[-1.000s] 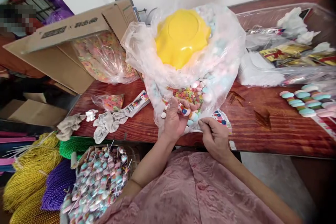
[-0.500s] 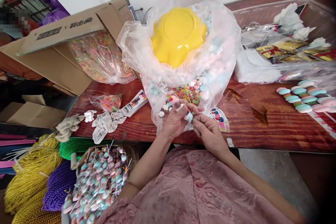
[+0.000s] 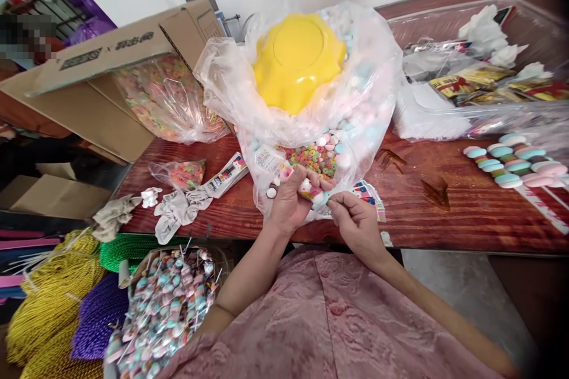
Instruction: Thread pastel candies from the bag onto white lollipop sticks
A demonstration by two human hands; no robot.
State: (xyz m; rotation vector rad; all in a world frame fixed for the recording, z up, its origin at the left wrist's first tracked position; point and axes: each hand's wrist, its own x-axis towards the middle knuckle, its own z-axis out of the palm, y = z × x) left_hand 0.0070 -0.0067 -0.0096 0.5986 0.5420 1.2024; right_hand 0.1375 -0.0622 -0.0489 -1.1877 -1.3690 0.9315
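A marshmallow skewer [image 3: 316, 196] in pink, white and pale blue, apparently in a clear wrapper, lies in my left hand [image 3: 291, 198], whose fingers are curled around it. My right hand [image 3: 355, 222] has thumb and forefinger pinched at the skewer's pale blue end; exactly what sits between those fingertips is too small to make out. Just beyond both hands, small ring candies [image 3: 313, 160] and loose marshmallows [image 3: 342, 161] lie on a large clear plastic bag [image 3: 377, 130]. An upturned yellow bowl [image 3: 297, 59] rests on that bag. Printed wrappers [image 3: 371, 198] are beside my right hand.
Left on the wooden table [image 3: 231, 213] are a small candy bag [image 3: 184, 173], a label stack [image 3: 226, 174] and crumpled gloves [image 3: 175, 213]. A clear bin [image 3: 480, 109] and marshmallow skewers [image 3: 511, 160] lie right. Below left stands a tub of wrapped skewers [image 3: 166, 308]. A cardboard box [image 3: 106, 71] leans behind.
The skewer has tipped a little in my left hand, and my fingers now cover it differently. My right hand stays pinched at its end. The whole view has shifted slightly.
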